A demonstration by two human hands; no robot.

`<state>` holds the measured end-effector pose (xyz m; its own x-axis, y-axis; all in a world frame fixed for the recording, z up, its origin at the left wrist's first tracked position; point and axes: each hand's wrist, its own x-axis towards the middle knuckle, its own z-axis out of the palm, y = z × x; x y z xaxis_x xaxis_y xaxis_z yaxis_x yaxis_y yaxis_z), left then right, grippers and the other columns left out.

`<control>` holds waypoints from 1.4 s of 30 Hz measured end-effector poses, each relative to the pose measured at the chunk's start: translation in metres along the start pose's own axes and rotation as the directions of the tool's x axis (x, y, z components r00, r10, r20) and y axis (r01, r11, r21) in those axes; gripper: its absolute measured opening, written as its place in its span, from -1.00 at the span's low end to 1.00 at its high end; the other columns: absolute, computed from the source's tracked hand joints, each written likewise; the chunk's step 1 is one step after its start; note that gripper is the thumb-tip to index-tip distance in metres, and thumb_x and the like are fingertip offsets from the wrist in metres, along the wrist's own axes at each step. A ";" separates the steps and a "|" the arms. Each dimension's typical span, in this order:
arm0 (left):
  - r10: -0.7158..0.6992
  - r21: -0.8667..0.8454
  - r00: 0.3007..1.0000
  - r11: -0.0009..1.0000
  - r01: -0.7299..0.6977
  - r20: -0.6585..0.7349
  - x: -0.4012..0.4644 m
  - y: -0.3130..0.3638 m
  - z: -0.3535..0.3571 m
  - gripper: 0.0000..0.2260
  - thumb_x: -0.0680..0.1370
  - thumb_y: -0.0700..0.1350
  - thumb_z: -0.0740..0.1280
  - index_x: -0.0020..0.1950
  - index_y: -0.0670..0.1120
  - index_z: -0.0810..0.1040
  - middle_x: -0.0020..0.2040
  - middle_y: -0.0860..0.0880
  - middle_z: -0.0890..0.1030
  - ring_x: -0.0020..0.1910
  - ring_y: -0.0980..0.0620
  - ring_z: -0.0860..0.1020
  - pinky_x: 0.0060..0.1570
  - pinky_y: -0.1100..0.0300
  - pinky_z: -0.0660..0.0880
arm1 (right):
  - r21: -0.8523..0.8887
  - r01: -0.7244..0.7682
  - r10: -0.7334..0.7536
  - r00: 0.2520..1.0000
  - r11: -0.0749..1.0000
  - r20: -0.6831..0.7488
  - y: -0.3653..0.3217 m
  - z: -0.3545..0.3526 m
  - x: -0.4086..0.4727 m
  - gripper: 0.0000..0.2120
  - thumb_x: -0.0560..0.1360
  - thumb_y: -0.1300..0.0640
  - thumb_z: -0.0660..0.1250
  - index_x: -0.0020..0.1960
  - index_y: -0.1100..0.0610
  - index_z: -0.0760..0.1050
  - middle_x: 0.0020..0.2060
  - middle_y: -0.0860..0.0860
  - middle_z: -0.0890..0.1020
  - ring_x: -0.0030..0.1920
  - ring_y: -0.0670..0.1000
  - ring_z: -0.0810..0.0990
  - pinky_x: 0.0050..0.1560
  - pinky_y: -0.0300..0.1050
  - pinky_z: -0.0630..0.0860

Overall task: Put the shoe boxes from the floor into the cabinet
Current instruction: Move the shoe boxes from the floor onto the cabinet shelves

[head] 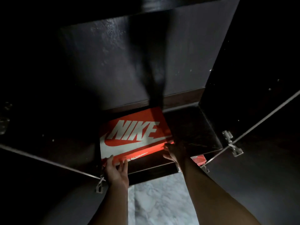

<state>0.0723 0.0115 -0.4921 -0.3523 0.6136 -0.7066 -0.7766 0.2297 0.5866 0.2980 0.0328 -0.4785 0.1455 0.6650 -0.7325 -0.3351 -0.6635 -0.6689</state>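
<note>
An orange shoe box [134,135] with a large white logo on its lid lies on the shelf [193,129] of a dark cabinet, at the shelf's left side. My left hand [116,171] presses its fingers against the box's near left corner. My right hand [176,151] grips the box's near right corner. Both cabinet doors stand open to either side. A corner of a second red box [198,159] shows below the shelf, just right of my right wrist.
The left door [40,184] and right door [259,159] swing out toward me, with metal hinges [232,143] on the right side. A dark vertical divider [155,78] rises behind the box. Pale marbled floor [160,202] lies between my forearms.
</note>
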 end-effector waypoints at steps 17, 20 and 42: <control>-0.356 0.991 0.927 0.108 -0.085 0.118 -0.132 -0.094 -0.057 -0.71 0.65 -0.12 0.32 0.36 -0.15 0.54 0.35 -0.17 0.53 0.29 -0.19 0.50 0.05 -0.01 0.47 | -0.169 -0.260 0.174 0.899 0.951 -0.402 0.165 -0.139 -0.172 -0.25 0.57 0.05 0.39 0.65 0.04 0.11 -0.04 0.04 0.58 -0.21 -0.02 0.54 -0.25 -0.11 0.59; -0.556 0.960 0.821 -0.142 -0.243 0.125 -0.206 -0.140 -0.066 -0.77 0.63 -0.09 0.35 0.26 -0.11 0.58 0.23 -0.15 0.56 0.20 -0.17 0.53 0.09 -0.03 0.51 | -0.118 -0.292 0.197 0.843 0.949 -0.500 0.200 -0.200 -0.239 -0.23 0.53 0.00 0.41 0.63 0.09 0.14 0.30 0.11 0.54 0.19 0.10 0.59 0.24 0.04 0.60; -0.805 0.354 0.587 -0.525 -0.774 0.091 -0.347 -0.706 -0.084 -0.58 0.34 0.16 0.44 0.14 0.01 0.60 0.20 -0.09 0.62 0.08 -0.10 0.62 0.09 0.07 0.54 | 0.479 -0.130 0.480 0.467 0.868 -0.743 0.486 -0.707 -0.235 -0.25 0.47 -0.11 0.44 0.56 0.11 0.29 0.38 0.14 0.53 0.30 0.18 0.57 0.23 0.04 0.55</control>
<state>0.6991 -0.4270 -0.6943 0.4659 0.2443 -0.8504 0.8650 -0.3284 0.3795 0.7588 -0.6879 -0.7206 0.5987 -0.2628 -0.7567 -0.7557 -0.4986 -0.4247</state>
